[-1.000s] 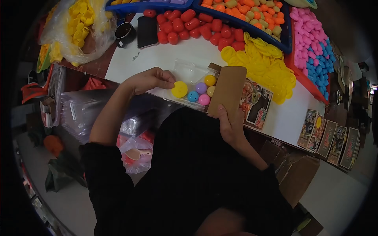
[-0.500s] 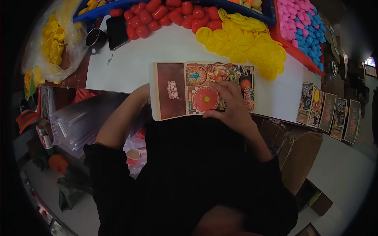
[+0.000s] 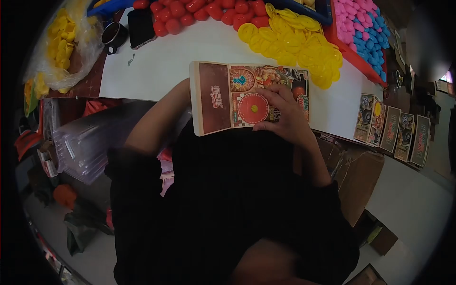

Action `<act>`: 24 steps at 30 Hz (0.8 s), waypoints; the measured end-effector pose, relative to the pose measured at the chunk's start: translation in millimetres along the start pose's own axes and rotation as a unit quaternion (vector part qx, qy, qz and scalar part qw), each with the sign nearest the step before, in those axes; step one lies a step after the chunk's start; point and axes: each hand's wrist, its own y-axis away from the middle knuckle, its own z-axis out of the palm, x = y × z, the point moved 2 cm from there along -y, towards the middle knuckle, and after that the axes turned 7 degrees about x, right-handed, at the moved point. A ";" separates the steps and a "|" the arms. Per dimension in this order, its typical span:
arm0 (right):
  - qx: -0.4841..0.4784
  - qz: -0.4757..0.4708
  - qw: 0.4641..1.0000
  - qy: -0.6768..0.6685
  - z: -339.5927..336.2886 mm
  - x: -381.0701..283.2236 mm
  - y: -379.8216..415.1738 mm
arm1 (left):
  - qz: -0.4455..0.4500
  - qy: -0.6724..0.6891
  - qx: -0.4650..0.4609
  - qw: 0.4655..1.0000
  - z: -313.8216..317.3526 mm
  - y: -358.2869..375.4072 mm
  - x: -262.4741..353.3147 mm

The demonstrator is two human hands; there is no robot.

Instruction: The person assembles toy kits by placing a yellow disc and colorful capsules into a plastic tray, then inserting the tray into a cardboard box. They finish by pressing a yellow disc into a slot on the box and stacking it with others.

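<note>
A printed cardboard piece (image 3: 213, 97) with a dark red left panel and a colourful right panel lies over the front edge of the white table. On its right panel is a red disc (image 3: 252, 108) with a yellow centre. My right hand (image 3: 286, 114) rests on that panel, thumb and fingers bent around the disc's right side. My left forearm (image 3: 164, 111) reaches up to the card's left edge; the fingers of my left hand are hidden behind the card.
Red capsules (image 3: 173, 23) and yellow discs (image 3: 299, 42) are heaped at the back. A red tray (image 3: 354, 59) holds pink and blue pieces. A cup (image 3: 114, 35) and phone (image 3: 141, 28) lie back left. Folded cards (image 3: 390, 128) stand at the right edge.
The card has shifted slightly up and right in view, with its left panel more tilted. My right hand stays on its right panel, and the left forearm has moved up with the card.
</note>
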 end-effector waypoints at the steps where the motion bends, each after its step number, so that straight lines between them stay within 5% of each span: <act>1: 0.001 0.002 1.000 0.012 0.2 -0.6 0.5 | -0.011 0.038 0.006 0.999 0.5 -2.6 -0.8; 5: 0.000 -0.005 1.000 0.009 1.9 0.6 0.1 | -0.063 0.195 0.030 0.978 1.4 -6.9 -9.8; 9: -0.013 0.000 1.000 -0.014 -10.7 0.2 -8.4 | -0.031 0.110 0.093 0.989 2.3 9.8 -1.0; 11: 0.040 0.114 0.975 -0.188 -27.1 22.5 -29.1 | 0.095 -0.146 0.264 0.948 3.1 40.9 18.5; 12: 0.117 0.027 0.988 -0.093 -37.3 27.4 -49.5 | 0.100 -0.147 0.266 0.947 0.7 52.7 22.5; 14: 0.187 -0.085 0.977 0.052 -48.4 32.0 -95.6 | 0.393 -0.237 0.397 0.795 -2.0 84.7 38.0; 16: 0.184 -0.116 0.971 0.100 -40.8 38.9 -137.8 | 0.465 -0.296 0.368 0.749 31.1 111.1 26.6; 18: 0.056 -0.155 0.936 0.312 -17.4 44.4 -170.0 | 0.490 -0.510 0.217 0.673 76.1 124.2 17.4; 19: 0.059 -0.160 0.934 0.313 -12.0 31.1 -175.7 | 0.486 -0.570 0.198 0.632 91.9 122.4 6.9; 20: 0.014 -0.059 0.930 0.361 -7.3 18.3 -179.0 | 0.479 -0.627 0.180 0.588 102.0 115.9 -3.2; 21: -0.032 0.045 0.913 0.403 -5.2 14.0 -180.3 | 0.479 -0.627 0.183 0.586 103.6 107.4 -10.7; 24: -0.019 0.043 0.919 0.392 3.8 32.3 -187.5 | 0.444 -0.643 0.218 0.585 97.9 87.4 -29.1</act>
